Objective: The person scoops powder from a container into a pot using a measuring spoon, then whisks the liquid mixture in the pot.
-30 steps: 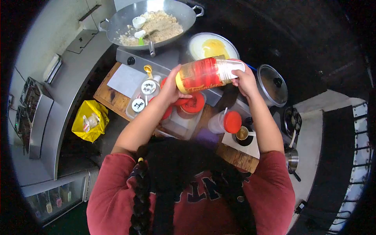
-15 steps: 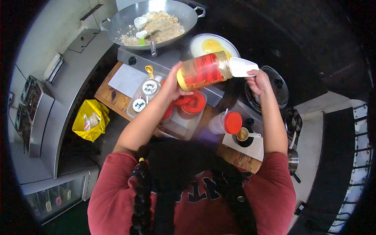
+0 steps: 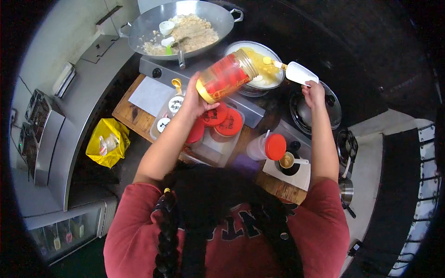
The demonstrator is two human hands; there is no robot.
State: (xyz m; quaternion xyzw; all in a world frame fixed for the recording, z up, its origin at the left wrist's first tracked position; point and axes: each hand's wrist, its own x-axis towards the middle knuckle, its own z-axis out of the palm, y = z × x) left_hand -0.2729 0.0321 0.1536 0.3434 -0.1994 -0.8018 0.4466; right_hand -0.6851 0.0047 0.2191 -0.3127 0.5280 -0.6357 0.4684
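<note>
My left hand (image 3: 200, 99) is wrapped round a clear jar (image 3: 227, 76) with a red label and yellow powder in its bottom. The jar is tilted, its uncapped mouth facing up and right. My right hand (image 3: 314, 94) grips a white scoop (image 3: 301, 74) by its near end. Yellow powder shows off the scoop's far left end, over a round pan (image 3: 276, 85). Yellow powder lies spread on the white contents of that pan.
A large wok (image 3: 139, 34) with crumbly pale food and white scoops stands at the back left. Red-lidded jars (image 3: 230, 125) fill a plastic tub near my left forearm. A red-capped container (image 3: 275, 147) and a glass lid (image 3: 303, 113) are on the right. A yellow bag (image 3: 121, 139) sits at left.
The scoop has come out of the jar's mouth and moved right over the pan's edge. My left hand has drawn the jar slightly left and tilted it more upright. More yellow powder covers the pan.
</note>
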